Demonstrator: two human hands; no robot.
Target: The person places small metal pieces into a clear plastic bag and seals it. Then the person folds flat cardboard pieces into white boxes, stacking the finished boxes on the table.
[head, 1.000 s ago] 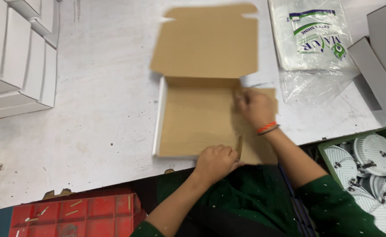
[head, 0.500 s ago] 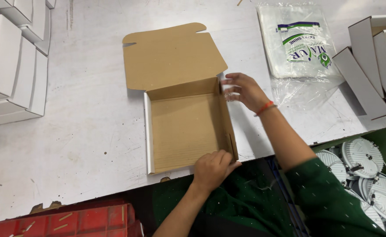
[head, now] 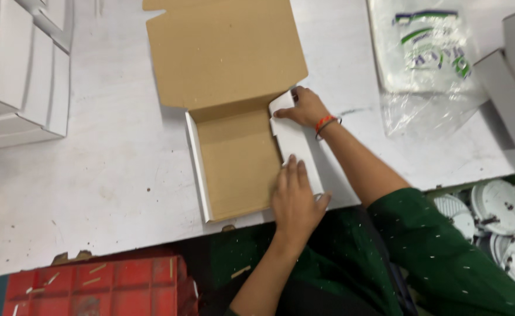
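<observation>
A: What is changed since half a second ago?

B: The right side flap of the cardboard box is now laid out flat, white side up. Before, it was stood up as a wall. The left hand is moved up from the near edge onto that flap. The box is seen bigger and more in the middle.

A: How are the hands held?

B: The left hand is spread flat and pressed on the near end of the flap, at about 5 o'clock from the box middle. Nothing is gripped by it. The right hand is curled at the far end of the flap, at about 1 o'clock, and the corner is pinched by its fingers.

A: How much of the box is done?

B: Not much, it seems. The left wall is stood up. The lid is left wide open at 12 o'clock. The right side is not yet folded in, and the box is not closed.

A: What else is lying around?

B: White boxes are stacked at 10 o'clock. A clear plastic bag is laid at 2 o'clock, with grey box parts past it. White round discs are kept at 4 o'clock. A red crate is set at 7 o'clock.

A: Is anything in the way?

B: Nothing is seen touching the box. The table around it is bare.
</observation>
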